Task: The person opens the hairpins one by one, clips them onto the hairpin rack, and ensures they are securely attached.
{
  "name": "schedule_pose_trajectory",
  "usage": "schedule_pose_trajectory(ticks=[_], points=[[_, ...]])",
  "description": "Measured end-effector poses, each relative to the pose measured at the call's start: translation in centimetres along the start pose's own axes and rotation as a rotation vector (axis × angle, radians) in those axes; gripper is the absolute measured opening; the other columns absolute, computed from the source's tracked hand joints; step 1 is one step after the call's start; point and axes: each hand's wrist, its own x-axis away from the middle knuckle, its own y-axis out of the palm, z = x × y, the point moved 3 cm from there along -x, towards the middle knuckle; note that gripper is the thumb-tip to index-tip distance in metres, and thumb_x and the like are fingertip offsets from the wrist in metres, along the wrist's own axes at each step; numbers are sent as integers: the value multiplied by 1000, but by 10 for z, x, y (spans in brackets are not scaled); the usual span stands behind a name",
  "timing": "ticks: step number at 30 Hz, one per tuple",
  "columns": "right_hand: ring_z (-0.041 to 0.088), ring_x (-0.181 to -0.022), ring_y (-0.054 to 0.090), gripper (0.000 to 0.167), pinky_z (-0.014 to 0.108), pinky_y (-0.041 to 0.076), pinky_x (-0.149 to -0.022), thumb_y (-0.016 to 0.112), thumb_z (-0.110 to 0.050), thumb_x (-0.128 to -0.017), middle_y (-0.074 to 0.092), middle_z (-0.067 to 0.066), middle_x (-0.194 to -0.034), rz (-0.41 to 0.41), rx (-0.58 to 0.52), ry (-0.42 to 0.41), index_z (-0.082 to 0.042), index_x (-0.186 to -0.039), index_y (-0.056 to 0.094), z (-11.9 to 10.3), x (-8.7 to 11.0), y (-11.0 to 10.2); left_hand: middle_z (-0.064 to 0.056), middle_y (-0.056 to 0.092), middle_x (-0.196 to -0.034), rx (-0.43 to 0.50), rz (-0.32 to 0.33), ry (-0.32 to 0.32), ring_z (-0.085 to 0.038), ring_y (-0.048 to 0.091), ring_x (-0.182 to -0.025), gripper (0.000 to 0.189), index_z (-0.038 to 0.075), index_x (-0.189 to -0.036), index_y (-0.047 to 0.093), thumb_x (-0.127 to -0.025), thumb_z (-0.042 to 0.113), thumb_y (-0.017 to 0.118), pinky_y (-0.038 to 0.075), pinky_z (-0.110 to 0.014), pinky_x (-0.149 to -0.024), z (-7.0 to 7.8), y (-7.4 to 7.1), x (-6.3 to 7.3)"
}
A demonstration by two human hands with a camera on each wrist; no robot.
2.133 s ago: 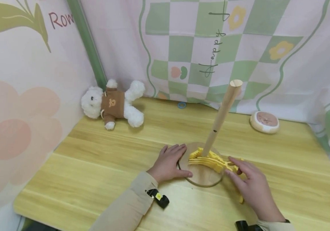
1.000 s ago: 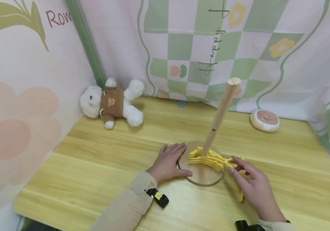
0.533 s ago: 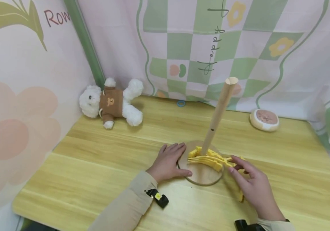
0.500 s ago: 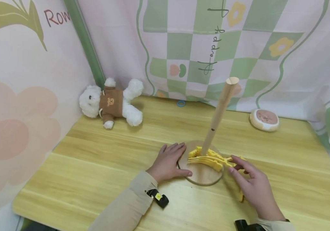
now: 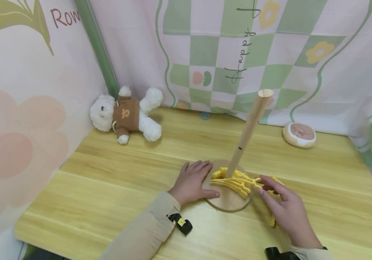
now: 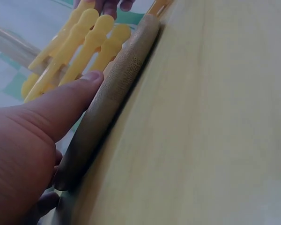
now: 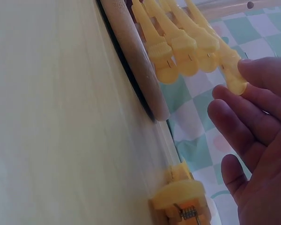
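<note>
With the right hand (image 5: 283, 209), pinched one yellow peg (image 7: 230, 58) by its rounded end, between thumb and fingers. Held it over the right part of a round wooden base (image 5: 228, 204), reaching left toward the foot of the upright post (image 5: 249, 128). With the left hand (image 5: 192, 184), gripped nothing; rested on the left rim of the base with fingers and thumb stretched out.

Beside the held peg, had a row of pegs (image 5: 238, 189) on the near side of the post, with rounded ends to the right, and a yellow cluster (image 5: 220, 172) on the far side. Could not make out any clamping on the post.

Judged the work partly done: already gathered around the post's foot, the row and cluster; not yet released, the pinched peg; apparently left over on the table (image 5: 134, 180) to the right, more yellow pieces (image 5: 272, 221), partly hidden and uncountable.

Farther out, had a plush toy (image 5: 128, 115) at far left and a pink-faced device (image 5: 299, 133) at far right.
</note>
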Motion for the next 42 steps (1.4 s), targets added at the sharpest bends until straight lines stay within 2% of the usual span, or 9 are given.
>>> schedule_pose_trajectory(ticks=[4, 11, 18, 25, 33, 37, 42], points=[[-9, -94, 59, 39, 5, 46, -77, 76, -7, -89, 74, 8, -111, 1, 5, 11, -8, -127, 69, 0, 1, 0, 0, 35, -161, 6, -1, -21, -24, 29, -149, 102, 15, -157, 36, -80, 76, 64, 16, -55, -122, 2, -1, -1], [-10, -92, 59, 40, 3, 36, -87, 79, -9, -86, 75, 6, -107, 9, 15, 25, -8, -125, 71, 0, 4, -1, -2, 38, -160, 17, 1, -42, -26, 30, -148, 102, 13, -156, 37, -79, 74, 66, 17, -57, -121, 5, -1, -1], [-17, -100, 53, 36, 3, 31, -88, 80, -15, -87, 75, 6, -103, 0, 21, 74, -11, -122, 73, -2, 5, -3, -2, 40, -158, 25, 14, -46, -25, 29, -149, 101, 13, -155, 39, -79, 73, 67, 17, -58, -121, 4, 2, -2], [-16, -104, 52, 33, 6, 33, -87, 80, -19, -88, 76, 3, -103, -35, 23, 100, -13, -120, 74, -4, 4, 0, -2, 39, -158, 33, 11, -49, -24, 28, -149, 100, 13, -155, 39, -79, 73, 67, 17, -58, -121, 3, 2, -2], [-16, -106, 52, 34, 2, 31, -90, 80, -18, -87, 76, 4, -104, -29, 16, 71, -13, -121, 74, -6, 3, 2, -2, 39, -159, 27, 11, -47, -25, 29, -149, 100, 13, -154, 40, -79, 73, 67, 17, -58, -121, 3, 2, -2], [-16, -105, 51, 35, 5, 32, -90, 81, -17, -86, 75, 3, -106, -21, 42, 49, -14, -121, 74, -5, 2, 4, -2, 39, -159, 24, 11, -44, -25, 29, -149, 100, 13, -155, 39, -79, 73, 67, 18, -58, -121, 3, 2, -2], [-9, -99, 56, 39, 7, 37, -87, 81, -9, -84, 72, 3, -114, -12, 35, -31, -12, -122, 73, -7, 0, 8, -2, 39, -159, 26, 11, -45, -25, 29, -149, 100, 13, -155, 39, -79, 73, 67, 18, -58, -121, 3, 2, -3]])
